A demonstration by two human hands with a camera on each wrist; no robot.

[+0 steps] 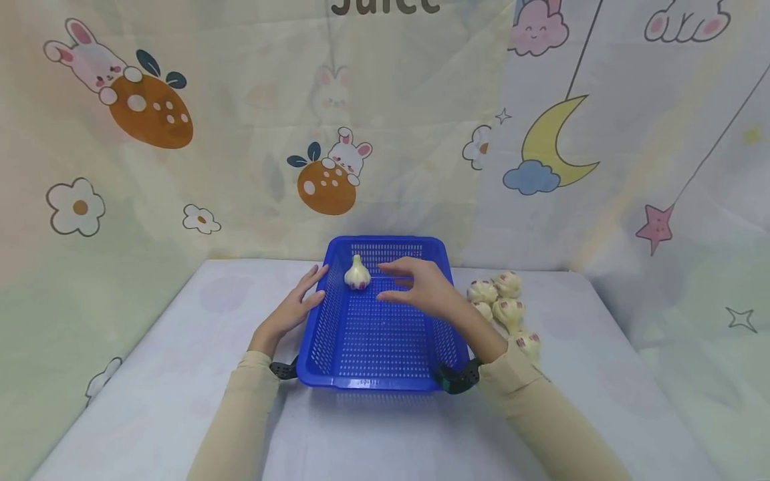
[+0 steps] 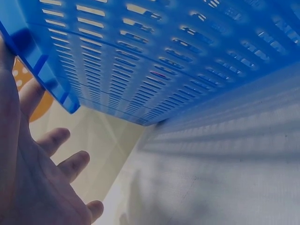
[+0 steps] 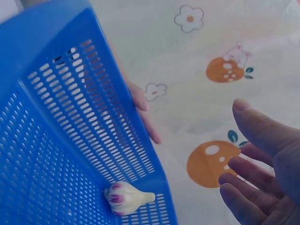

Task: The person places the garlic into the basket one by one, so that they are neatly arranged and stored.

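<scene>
A blue perforated plastic basket (image 1: 385, 382) stands on the table. One garlic bulb (image 1: 357, 275) lies in its far left corner, stem toward the back; the right wrist view shows the purple-marked bulb (image 3: 125, 198) against the basket's walls. My left hand (image 1: 293, 312) rests at the basket's left rim with fingers extended, and in the left wrist view that hand (image 2: 37, 164) touches the rim from outside. Over the basket's right half hovers my right hand (image 1: 424, 287), thumb and fingers apart with nothing between them.
Several more garlic bulbs (image 1: 508, 311) lie in a cluster on the table right of the basket, partly hidden by the right forearm. A white cloth covers the table (image 1: 240, 280). Behind hangs a printed curtain (image 1: 252, 133) with cartoon figures. Dark bands with devices sit on both wrists.
</scene>
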